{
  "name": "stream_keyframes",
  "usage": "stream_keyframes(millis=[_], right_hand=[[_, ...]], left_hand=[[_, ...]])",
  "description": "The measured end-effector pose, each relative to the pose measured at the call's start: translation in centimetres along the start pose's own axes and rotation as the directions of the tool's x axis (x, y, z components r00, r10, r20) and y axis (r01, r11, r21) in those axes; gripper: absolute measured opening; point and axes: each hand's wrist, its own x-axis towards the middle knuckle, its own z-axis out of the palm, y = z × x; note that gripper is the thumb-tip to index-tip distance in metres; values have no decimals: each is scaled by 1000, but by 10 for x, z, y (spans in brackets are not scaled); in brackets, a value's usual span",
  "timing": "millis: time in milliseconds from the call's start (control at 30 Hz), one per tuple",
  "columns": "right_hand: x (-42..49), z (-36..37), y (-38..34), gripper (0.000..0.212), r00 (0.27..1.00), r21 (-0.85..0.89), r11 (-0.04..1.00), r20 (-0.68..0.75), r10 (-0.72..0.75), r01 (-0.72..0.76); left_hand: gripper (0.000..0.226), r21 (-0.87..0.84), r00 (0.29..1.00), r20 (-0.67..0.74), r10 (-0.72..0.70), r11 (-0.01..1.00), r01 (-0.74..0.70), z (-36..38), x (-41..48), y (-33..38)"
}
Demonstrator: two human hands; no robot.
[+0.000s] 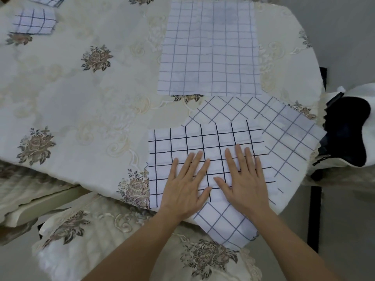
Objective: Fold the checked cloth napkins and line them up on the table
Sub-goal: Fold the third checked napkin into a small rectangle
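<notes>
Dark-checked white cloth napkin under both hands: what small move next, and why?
Probably pinch one side edge and fold it over: left hand and right hand lie flat on the dark-checked white cloth napkin, smooth yet far larger than the small folded checked napkin at far left.

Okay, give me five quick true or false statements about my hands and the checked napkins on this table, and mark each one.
1. The left hand and the right hand both lie flat on the dark-lined napkin. True.
2. The dark-lined napkin touches no other napkin. False: it lies over a diagonal napkin.
3. A small folded napkin sits at the far left of the table. True.
4. The far napkin is crumpled in a heap. False: it lies flat and smooth.
5. The right hand pinches a napkin corner. False: its fingers are straight, pressing down.
</notes>
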Motion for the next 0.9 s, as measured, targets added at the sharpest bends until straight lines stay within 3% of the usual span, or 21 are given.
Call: stream_keyframes(millis=[233, 333, 433, 733, 900], right_hand=[[-1, -4, 0, 84, 1000, 12, 1000, 6, 5, -5], [27, -14, 4, 83, 999, 36, 999, -38, 31, -30], [61, -17, 10, 82, 998, 32, 997, 1, 70, -70], [69, -4, 22, 80, 996, -29, 996, 14, 84, -83], [64, -19, 21, 81, 997, 38, 996, 1, 75, -75]], left_hand=[[76, -30, 1000, -7, -4, 1000, 4, -5, -1, -2], [77, -35, 993, -91, -73, 997, 70, -16, 20, -25], [76, 12, 986, -91, -139, 990, 141, -21, 44, -54], [77, 30, 993, -32, -109, 993, 110, -9, 50, -74], [76, -18, 997, -54, -49, 999, 48, -30, 53, -69]])
